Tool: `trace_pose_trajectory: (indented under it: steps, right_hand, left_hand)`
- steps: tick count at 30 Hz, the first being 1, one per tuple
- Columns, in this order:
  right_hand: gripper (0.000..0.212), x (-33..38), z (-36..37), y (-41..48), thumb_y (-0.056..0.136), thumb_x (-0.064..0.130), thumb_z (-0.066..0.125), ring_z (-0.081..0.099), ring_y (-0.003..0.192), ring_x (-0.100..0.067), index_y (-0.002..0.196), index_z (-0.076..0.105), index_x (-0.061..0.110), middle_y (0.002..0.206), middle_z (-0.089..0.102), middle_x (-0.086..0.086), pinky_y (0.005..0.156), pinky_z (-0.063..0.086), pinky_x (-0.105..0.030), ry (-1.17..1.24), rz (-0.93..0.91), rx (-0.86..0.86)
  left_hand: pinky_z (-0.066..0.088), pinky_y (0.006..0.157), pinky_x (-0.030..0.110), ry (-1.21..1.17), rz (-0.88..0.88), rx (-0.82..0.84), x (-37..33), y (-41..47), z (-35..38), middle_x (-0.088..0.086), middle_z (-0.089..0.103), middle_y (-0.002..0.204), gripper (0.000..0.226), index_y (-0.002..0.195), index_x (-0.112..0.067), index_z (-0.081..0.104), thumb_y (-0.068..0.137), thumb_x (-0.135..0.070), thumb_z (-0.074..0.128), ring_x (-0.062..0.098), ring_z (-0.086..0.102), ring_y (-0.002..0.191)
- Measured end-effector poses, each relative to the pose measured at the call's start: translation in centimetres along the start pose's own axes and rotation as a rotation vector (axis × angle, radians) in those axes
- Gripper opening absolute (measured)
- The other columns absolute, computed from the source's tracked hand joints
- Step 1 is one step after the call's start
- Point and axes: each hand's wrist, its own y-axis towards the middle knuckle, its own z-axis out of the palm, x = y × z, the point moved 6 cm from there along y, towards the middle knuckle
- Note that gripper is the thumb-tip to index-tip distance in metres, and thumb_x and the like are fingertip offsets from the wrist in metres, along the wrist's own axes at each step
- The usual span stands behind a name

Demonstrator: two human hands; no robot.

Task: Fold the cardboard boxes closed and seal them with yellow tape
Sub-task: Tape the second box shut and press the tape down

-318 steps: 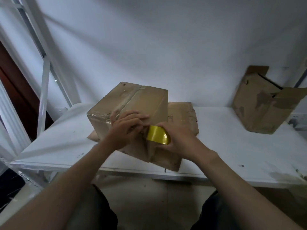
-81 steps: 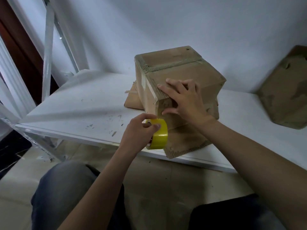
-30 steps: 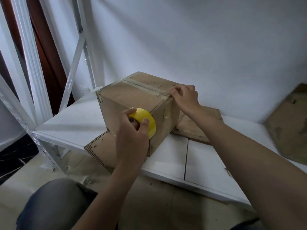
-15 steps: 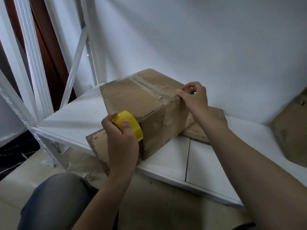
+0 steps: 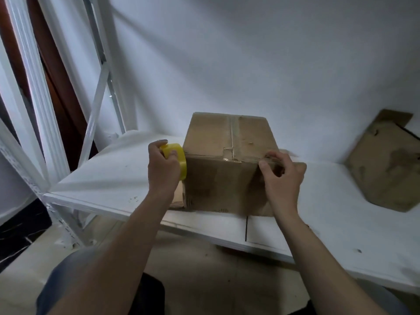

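A closed cardboard box stands on the white shelf, its top flaps meeting along a taped centre seam. My left hand grips a yellow tape roll pressed against the box's upper left front corner. My right hand is at the box's upper right front corner, its fingers curled over the top edge and the thumb on the front face. Flat cardboard pokes out from under the box at the left.
A second cardboard box with an open flap leans at the right against the white wall. The shelf's white metal uprights and braces rise at the left. The shelf's front edge runs just below the box; my knees sit under it.
The box has turned so its front face is toward me. My left hand carried the tape roll up to the left corner; my right hand shifted to the right front corner.
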Motion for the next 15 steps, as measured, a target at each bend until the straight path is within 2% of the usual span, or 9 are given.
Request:
trace_pose_trajectory:
  steps: [2,3,5,8,10,12,15]
  right_hand:
    - [0.023,-0.9,-0.1,-0.8,0.088,0.041,0.074,0.052,0.101,0.008,0.108,0.069,0.052,0.113,0.039,0.018,0.08,0.04,-0.003,-0.023,0.033,0.013]
    - [0.023,-1.3,-0.1,-1.1,0.088,0.041,0.074,0.053,0.1,0.004,0.109,0.07,0.051,0.112,0.04,0.016,0.081,0.041,-0.004,-0.028,0.048,0.021]
    - [0.024,-1.6,0.2,-1.4,0.089,0.037,0.075,0.054,0.098,0.002,0.11,0.073,0.047,0.111,0.042,0.017,0.079,0.041,-0.002,-0.034,0.055,0.033]
    - [0.024,-1.1,0.4,-1.0,0.088,0.037,0.075,0.051,0.094,0.009,0.108,0.072,0.05,0.109,0.046,0.017,0.075,0.04,0.001,-0.105,0.011,0.069]
    - [0.022,-0.9,0.1,-0.6,0.088,0.043,0.074,0.05,0.094,0.004,0.107,0.07,0.053,0.108,0.045,0.019,0.075,0.041,-0.006,-0.208,-0.002,0.101]
    - [0.021,-0.3,-0.3,-0.2,0.088,0.047,0.072,0.041,0.104,0.0,0.108,0.071,0.048,0.115,0.043,0.018,0.085,0.034,-0.012,-0.408,-0.083,0.113]
    - [0.031,2.6,-0.5,-0.6,0.087,0.057,0.065,0.036,0.124,-0.008,0.112,0.071,0.041,0.131,0.05,0.016,0.096,0.029,-0.023,-0.61,-0.269,0.128]
  left_hand:
    - [0.049,0.086,0.036,0.044,0.026,0.018,-0.2,1.0,0.4,-0.009,0.053,0.1,0.03,0.125,-0.032,0.049,0.1,-0.018,0.055,0.021,0.052,0.095]
    - [0.05,0.084,0.037,0.064,0.043,0.032,-0.3,1.4,0.4,-0.013,0.052,0.094,0.029,0.121,-0.033,0.051,0.098,-0.018,0.058,0.02,0.053,0.091]
    - [0.048,0.078,0.034,0.089,0.067,0.068,-0.4,1.9,0.0,-0.015,0.053,0.09,0.029,0.117,-0.032,0.056,0.093,-0.017,0.065,0.021,0.057,0.091]
    - [0.049,0.074,0.032,0.135,0.138,0.111,-0.5,0.9,-1.0,-0.006,0.065,0.093,0.031,0.114,-0.033,0.063,0.088,-0.019,0.072,0.02,0.064,0.092]
    - [0.048,0.068,0.028,0.118,0.192,0.145,-1.1,-0.7,-1.5,-0.011,0.069,0.081,0.032,0.101,-0.044,0.064,0.084,-0.02,0.076,0.008,0.065,0.083]
    - [0.045,0.063,0.024,0.101,0.236,0.19,-2.1,-2.4,-1.8,-0.015,0.068,0.074,0.036,0.091,-0.05,0.064,0.08,-0.02,0.08,-0.001,0.063,0.077]
    - [0.051,0.065,0.029,0.008,0.231,0.248,-3.7,-4.4,-2.1,-0.011,0.071,0.075,0.032,0.093,-0.046,0.069,0.076,-0.022,0.082,0.002,0.062,0.072]
